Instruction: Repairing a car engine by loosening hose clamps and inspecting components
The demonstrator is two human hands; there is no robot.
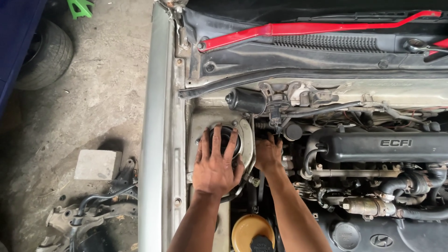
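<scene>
Nearest me, my left hand [215, 164] lies flat with fingers spread over the round black strut mount [225, 138], gripping nothing. My right hand [268, 154] reaches just beside it; its grip I cannot tell.

Right hand [268, 154]: fingertips hidden behind the metal plate [247, 140]. Left hand [215, 164] covers part of the round black mount [232, 136]. Yellow cap [247, 229] and tyre [44, 53] are cut by frame edges.

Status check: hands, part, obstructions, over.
Left hand flat on round black strut mount. Right hand reaching down beside it, fingers hidden. Hoses crowd the right side.
</scene>
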